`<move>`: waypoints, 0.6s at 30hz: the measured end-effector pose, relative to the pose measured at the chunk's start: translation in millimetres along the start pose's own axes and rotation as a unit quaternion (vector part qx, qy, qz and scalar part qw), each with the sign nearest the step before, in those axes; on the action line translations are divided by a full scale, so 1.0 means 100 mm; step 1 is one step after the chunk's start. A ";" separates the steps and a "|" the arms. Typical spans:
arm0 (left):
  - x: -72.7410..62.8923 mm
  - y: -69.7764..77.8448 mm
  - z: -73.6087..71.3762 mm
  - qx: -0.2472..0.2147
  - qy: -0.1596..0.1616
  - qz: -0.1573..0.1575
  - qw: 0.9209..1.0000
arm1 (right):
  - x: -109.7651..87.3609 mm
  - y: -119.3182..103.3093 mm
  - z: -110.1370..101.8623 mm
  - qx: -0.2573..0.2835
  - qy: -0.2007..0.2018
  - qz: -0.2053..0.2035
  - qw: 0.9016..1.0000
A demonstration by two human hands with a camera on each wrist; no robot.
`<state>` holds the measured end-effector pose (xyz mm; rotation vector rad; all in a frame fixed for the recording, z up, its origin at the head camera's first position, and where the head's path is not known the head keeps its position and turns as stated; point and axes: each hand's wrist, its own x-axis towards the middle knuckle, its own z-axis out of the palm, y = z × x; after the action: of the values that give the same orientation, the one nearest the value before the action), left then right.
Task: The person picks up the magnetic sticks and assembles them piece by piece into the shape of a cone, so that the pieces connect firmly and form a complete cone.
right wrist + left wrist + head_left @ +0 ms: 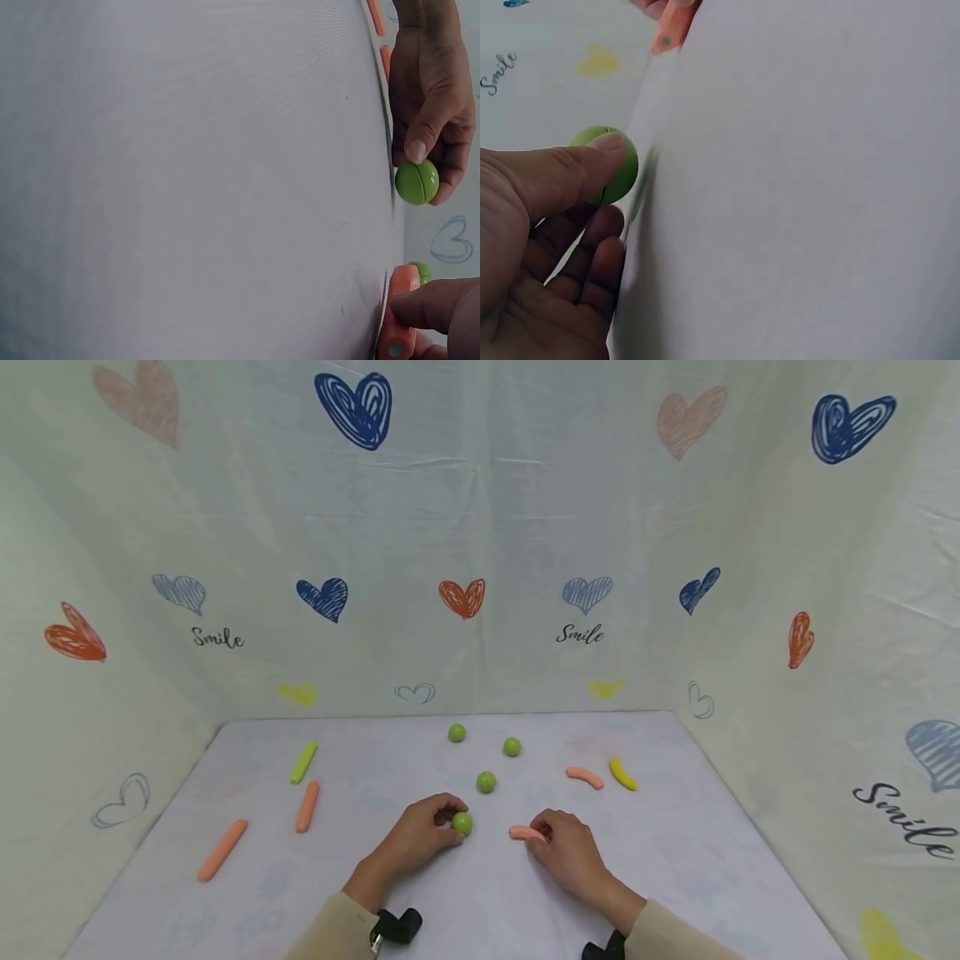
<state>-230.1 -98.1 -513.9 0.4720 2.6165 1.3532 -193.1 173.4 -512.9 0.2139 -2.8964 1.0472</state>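
Head view: left hand pinches a green ball between thumb and fingers, center of the white tabletop, toward the near side. Right hand grips the right end of a pink stick; long axis about left-right, free end pointing left at the ball. Strip of tabletop separates the two. Three more balls sit beyond, the nearest loose ball just past the held one. Pink curved piece and yellow curved piece lie far right, both slanting down-right. Left side: lime stick and two orange sticks, long axes leaning up-right, all well apart from the hands. Back edge runs behind everything; side edges flare toward the camera.

Left wrist view: thumb on the ball, fingers curled under; seam near vertical. Ball close to the surface, contact unclear. Pink stick at top, slanted, dotted end facing this camera.

Right wrist view: thumb pressed on the stick, long axis near upright in frame, teal-dotted end down. A ball shows partly behind it.
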 end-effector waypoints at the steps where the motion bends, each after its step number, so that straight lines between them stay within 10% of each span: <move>1: 0.00 0.01 0.02 0.001 -0.001 0.001 1.000 | 0.01 0.00 0.00 0.008 0.000 0.000 1.000; 18: -0.01 0.09 0.17 0.008 0.001 0.015 1.000 | 0.09 -0.18 0.20 0.091 -0.011 0.010 0.996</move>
<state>-222.4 -80.1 -516.6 0.5135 2.6342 1.3425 -199.2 146.0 -515.9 0.2070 -2.8280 1.3207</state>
